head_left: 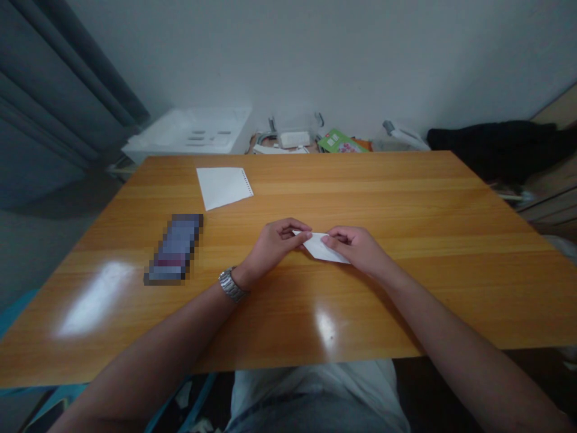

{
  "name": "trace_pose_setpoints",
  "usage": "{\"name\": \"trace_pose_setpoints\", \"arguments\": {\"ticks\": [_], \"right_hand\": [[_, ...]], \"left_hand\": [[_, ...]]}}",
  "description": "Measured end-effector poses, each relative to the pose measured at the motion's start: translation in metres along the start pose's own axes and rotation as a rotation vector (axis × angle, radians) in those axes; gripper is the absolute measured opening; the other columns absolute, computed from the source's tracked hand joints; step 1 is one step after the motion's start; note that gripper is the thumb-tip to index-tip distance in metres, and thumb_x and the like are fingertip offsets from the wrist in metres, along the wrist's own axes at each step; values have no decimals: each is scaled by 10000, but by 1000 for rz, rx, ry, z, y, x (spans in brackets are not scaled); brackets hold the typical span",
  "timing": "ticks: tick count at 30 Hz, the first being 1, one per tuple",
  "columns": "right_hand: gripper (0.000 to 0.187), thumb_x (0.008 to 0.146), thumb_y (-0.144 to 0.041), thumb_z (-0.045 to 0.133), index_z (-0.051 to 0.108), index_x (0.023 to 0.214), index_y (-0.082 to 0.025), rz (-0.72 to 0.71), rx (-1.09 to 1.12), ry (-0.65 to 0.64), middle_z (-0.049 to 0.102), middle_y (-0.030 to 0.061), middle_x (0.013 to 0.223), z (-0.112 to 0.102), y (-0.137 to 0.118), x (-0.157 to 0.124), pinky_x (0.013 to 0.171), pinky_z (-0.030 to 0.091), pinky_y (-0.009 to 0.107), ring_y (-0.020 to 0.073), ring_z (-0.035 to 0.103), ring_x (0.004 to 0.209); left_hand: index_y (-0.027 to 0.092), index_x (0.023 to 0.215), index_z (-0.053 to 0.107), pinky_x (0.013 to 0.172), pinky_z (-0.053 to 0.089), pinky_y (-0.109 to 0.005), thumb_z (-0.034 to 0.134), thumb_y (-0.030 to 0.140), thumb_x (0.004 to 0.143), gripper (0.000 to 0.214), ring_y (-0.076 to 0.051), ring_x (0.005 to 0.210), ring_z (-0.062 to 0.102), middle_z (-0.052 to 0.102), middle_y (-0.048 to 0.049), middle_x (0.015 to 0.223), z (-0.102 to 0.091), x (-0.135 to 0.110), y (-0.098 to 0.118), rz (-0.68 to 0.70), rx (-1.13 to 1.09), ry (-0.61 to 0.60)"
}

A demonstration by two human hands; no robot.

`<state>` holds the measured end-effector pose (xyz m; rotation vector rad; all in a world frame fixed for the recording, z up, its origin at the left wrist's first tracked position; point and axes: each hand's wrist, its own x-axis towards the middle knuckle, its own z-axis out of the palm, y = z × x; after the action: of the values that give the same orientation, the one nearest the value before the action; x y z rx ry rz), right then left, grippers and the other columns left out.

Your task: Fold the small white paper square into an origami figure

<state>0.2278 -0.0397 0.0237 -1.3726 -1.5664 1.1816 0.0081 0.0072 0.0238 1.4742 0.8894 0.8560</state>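
A small piece of folded white paper (323,248) is held between my two hands, just above or on the wooden table (406,198); I cannot tell which. My left hand (282,240), with a metal watch (231,284) on its wrist, pinches the paper's left corner between thumb and fingers. On the paper's right side, my right hand (356,245) grips it, thumb on top and fingers behind. The paper comes to a point at its lower right edge.
A white sheet (224,187) with a perforated edge lies at the back left. A blurred-out phone-like object (175,249) is left of my hands. Behind the table are a white foam tray (193,132), a green booklet (340,142) and dark cloth (491,144).
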Motion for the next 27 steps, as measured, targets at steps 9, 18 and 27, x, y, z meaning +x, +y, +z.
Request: {"name": "trace_pose_setpoints", "arguments": {"ticks": [9,18,27], "right_hand": [[333,873,-524,690,720,862,-192,23,80,65,650,4,724,-2,2,1,557,344,267,139,522,615],[398,844,-559,700,701,871,-162,47,72,-25,627,-1,697,2,-9,-3,543,333,259,126,494,588],[397,855,-547,694,715,907,-154,51,35,-32,633,6,725,-2,-9,-3,550,325,259,126,494,613]], "left_hand": [[138,964,727,790,615,-289,853,459,752,405,-150,813,710,759,-67,915,0,0,-1,-78,-199,73],[127,906,756,762,612,-257,867,446,739,377,-128,772,696,762,-58,881,0,-1,1,-115,-220,32],[115,874,775,759,606,-250,809,514,797,408,-126,734,702,769,-86,856,-4,-1,4,-158,-179,15]]}}
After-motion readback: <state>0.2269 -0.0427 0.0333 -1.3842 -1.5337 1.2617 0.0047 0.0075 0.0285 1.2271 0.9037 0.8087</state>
